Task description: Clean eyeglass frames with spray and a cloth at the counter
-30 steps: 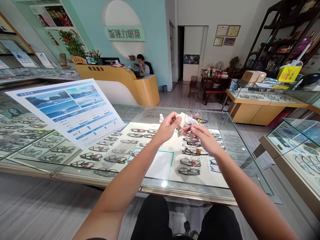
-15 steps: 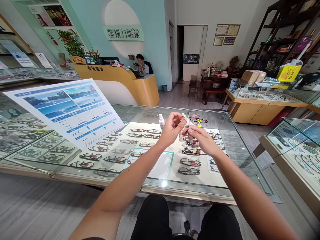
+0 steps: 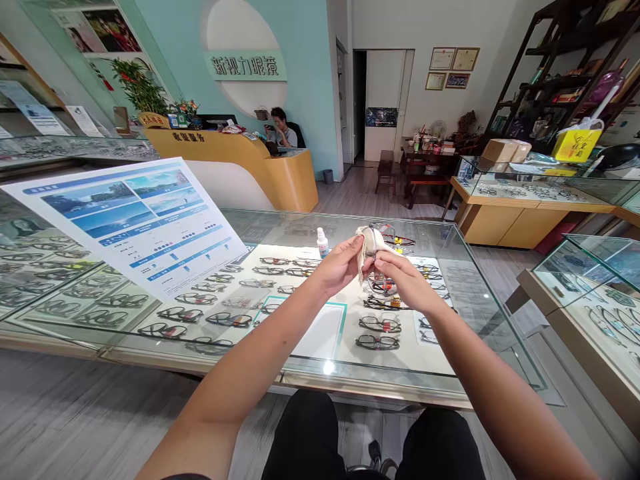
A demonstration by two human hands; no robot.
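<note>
- Past the glass counter point(image 3: 475, 340)'s right edge, floor point(image 3: 500, 270) is seen.
- Toward the far edge, cloth point(image 3: 365, 241) is pinched in the left hand point(image 3: 343, 263).
- Beside it, glasses point(image 3: 374, 243) are gripped in the right hand point(image 3: 403, 277).

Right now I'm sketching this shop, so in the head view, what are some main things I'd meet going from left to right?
Printed sheet, left hand, cream cloth, right hand, cardboard box, yellow bag.
</note>
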